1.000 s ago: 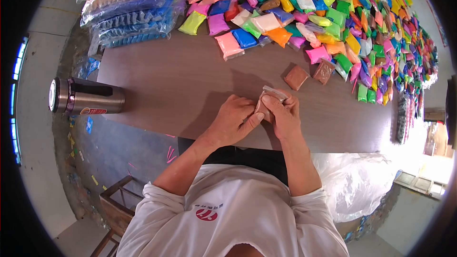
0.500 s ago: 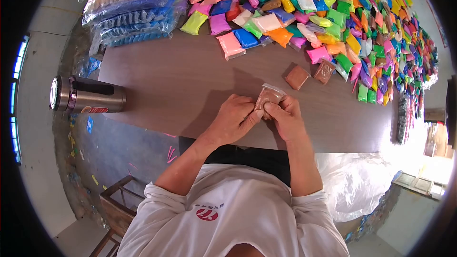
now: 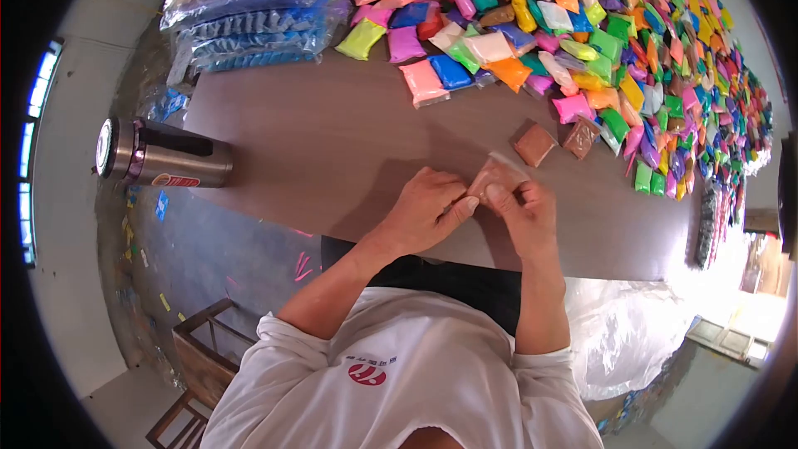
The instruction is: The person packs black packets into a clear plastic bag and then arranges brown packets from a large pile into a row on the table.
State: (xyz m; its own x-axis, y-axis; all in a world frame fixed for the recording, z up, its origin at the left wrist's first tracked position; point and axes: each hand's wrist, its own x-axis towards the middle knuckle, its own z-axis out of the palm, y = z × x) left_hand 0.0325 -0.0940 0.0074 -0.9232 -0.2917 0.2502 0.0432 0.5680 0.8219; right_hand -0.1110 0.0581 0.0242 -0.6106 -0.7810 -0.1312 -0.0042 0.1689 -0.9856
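A small clear packet of brown modelling clay [image 3: 497,171] is between my hands above the near part of the table. My right hand [image 3: 530,214] grips it, the thumb pressed on its near face and the fingers behind. At the packet's left edge, my left hand [image 3: 426,212] is closed, thumb against the curled fingers, pinching that edge. Just beyond my right hand, a brown square packet [image 3: 534,144] and a shinier brown packet [image 3: 581,139] lie on the table.
A large heap of coloured clay packets [image 3: 573,58] covers the table's far right. Stacked plastic-wrapped strips [image 3: 249,29] lie at the far left. A steel flask [image 3: 170,154] lies at the left edge of the brown table [image 3: 316,116]. A wooden stool [image 3: 208,349] stands below left.
My right hand has moved slightly right and tilted the packet, which now leans more to the right. The whole view has shifted a little. My left hand stays at the packet's left edge.
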